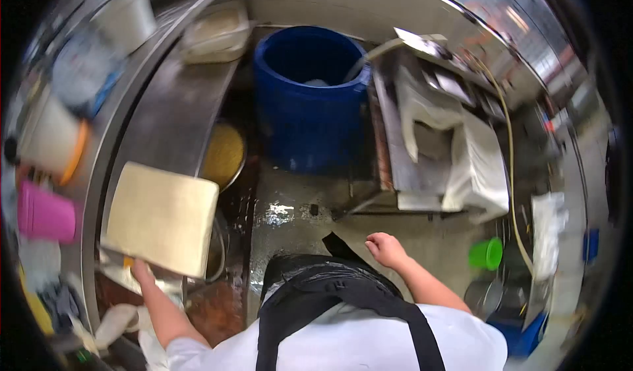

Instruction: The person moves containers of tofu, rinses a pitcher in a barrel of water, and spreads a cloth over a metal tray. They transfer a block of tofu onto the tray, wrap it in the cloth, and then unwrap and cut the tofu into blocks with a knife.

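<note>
A thick, smooth, cream-coloured slab (161, 219) lies on the left, at the front end of the metal counter. My left hand (142, 273) is at its near edge, fingers curled beside a small orange-yellow piece (127, 261). What those fingers grip is too blurred to name. My right hand (388, 249) hangs in front of my black apron (330, 282), over the floor. Its fingers are curled in and nothing shows in them.
A big blue barrel (310, 120) stands ahead, with a hose or pipe at its rim. White cloth (478, 160) drapes over a metal table on the right. A bowl of yellow contents (224, 153) sits below the left counter (175, 107). The floor (283, 209) is wet.
</note>
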`<action>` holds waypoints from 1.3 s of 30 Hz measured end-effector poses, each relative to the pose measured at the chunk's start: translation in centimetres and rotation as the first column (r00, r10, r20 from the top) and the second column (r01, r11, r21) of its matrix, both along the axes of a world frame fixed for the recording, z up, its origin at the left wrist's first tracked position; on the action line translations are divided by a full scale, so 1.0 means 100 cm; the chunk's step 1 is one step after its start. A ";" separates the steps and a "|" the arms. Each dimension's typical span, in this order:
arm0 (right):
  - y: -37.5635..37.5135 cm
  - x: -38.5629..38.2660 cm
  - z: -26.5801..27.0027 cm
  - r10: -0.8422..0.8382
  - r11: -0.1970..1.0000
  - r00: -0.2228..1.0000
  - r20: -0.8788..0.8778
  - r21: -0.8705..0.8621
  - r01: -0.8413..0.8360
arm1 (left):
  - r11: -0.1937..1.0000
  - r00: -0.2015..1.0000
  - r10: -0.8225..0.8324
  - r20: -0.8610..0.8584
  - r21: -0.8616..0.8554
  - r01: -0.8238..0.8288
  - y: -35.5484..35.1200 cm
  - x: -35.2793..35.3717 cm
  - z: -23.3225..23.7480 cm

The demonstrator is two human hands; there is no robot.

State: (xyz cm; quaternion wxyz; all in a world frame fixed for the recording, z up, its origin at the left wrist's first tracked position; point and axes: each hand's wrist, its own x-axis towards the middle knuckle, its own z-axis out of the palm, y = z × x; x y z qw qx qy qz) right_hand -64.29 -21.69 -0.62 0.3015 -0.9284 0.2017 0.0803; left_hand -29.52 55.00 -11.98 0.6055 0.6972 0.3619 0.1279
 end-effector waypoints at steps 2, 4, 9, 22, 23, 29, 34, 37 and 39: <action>-0.027 -0.050 -0.017 -0.108 0.994 0.993 -0.050 -0.029 0.107 | 0.993 0.991 0.004 0.131 -0.114 0.011 -0.011 0.007 0.028; -0.050 -0.095 -0.033 -0.209 0.978 0.972 -0.109 -0.036 0.206 | 0.987 0.995 0.025 0.096 -0.158 -0.009 -0.050 0.002 0.053; -0.099 -0.195 -0.066 -0.296 0.954 0.951 -0.086 0.023 0.299 | 0.810 0.887 -0.448 0.114 0.472 0.348 -0.269 -0.060 0.046; -0.260 -0.375 -0.039 -0.615 0.786 0.781 0.109 0.163 0.597 | -0.157 -0.084 -0.942 0.325 -0.206 0.966 -0.833 -0.362 0.195; -0.272 -0.376 -0.040 -0.664 0.746 0.726 0.178 0.220 0.629 | -0.186 -0.138 -0.951 0.275 -0.154 0.970 -0.863 -0.379 0.215; -0.354 -0.365 -0.015 -0.781 0.622 0.562 0.272 0.415 0.664 | -0.300 -0.273 -0.951 0.145 -0.209 0.931 -1.023 -0.412 0.200; -0.458 -0.347 0.016 -0.576 0.780 0.689 0.439 0.043 0.625 | -0.364 -0.374 -0.926 -0.060 -0.132 0.922 -1.141 -0.420 0.182; -0.525 -0.313 0.037 -0.326 0.883 0.771 0.547 -0.115 0.455 | -0.354 -0.359 -0.933 0.002 0.152 0.923 -1.202 -0.404 0.112; -0.555 -0.283 0.046 -0.094 0.946 0.840 0.535 -0.215 0.243 | -0.333 -0.324 -0.942 -0.092 0.126 0.934 -1.221 -0.401 0.132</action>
